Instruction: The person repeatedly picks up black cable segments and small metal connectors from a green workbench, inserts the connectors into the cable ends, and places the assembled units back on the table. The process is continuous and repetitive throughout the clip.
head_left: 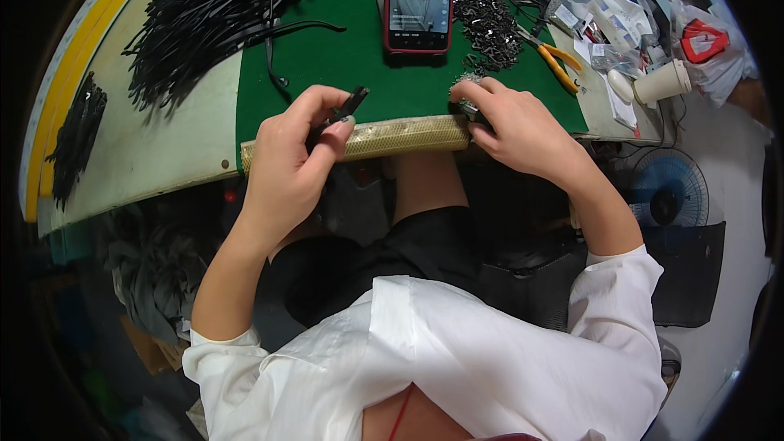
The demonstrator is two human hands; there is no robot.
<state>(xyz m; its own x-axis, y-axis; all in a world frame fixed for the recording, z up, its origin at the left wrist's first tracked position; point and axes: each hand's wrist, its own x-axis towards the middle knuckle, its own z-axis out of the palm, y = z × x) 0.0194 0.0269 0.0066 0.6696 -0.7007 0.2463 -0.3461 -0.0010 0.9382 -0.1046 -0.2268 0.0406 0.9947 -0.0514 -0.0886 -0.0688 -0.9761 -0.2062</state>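
Observation:
My left hand (298, 143) is closed at the front edge of the green mat (327, 61). Between its thumb and fingers sit short black plastic pieces (353, 104), which look like ends of eyeglass temples. Farther right, my right hand (518, 124) has its fingers curled in, with a dark, partly metallic object (476, 112) mostly hidden under them. Its fingertips are beside a little heap of tiny silver parts (469, 79). A padded gold mesh strip (408, 137) runs along the table edge between both hands.
A big pile of black eyeglass temples (204, 16) covers the far left. A red-cased phone (418, 4) stands at the back. Small dark metal parts (490, 24), orange-handled pliers (555, 61) and a white cup (663, 82) lie rightward. A fan (665, 188) is below the table.

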